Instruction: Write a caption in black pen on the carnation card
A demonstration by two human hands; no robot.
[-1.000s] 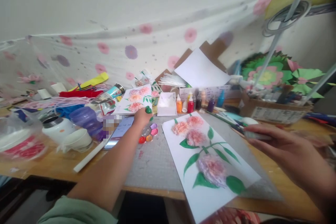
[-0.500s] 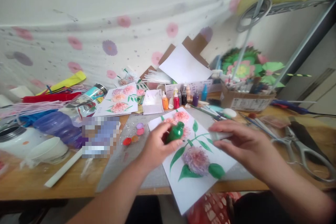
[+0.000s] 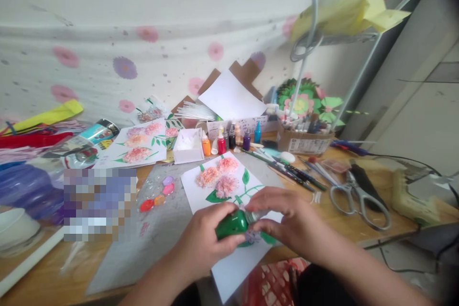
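My left hand point(image 3: 202, 236) is closed around a small green paint bottle point(image 3: 232, 225), tilted with its neck to the right. My right hand point(image 3: 290, 213) pinches a translucent cap point(image 3: 254, 216) at the bottle's neck; whether it is seated there I cannot tell. Both hands are over a white sheet point(image 3: 229, 270) with green painted leaves and stems. Fluffy pink, orange and purple blooms point(image 3: 226, 185) are on its upper part. My hands hide much of the lower bloom and leaves.
A grey mat point(image 3: 118, 260) lies under the sheet, with a palette of colours point(image 3: 158, 199) on it. Behind stand a white box point(image 3: 188, 146) and several paint bottles point(image 3: 221, 143). Brushes point(image 3: 292, 172) and scissors point(image 3: 355, 198) lie right. Another flower picture point(image 3: 136, 143) is at left.
My right hand has brought the cap over to the bottle's neck. The bottle has tipped from near upright towards the right, and the view has turned to the right.
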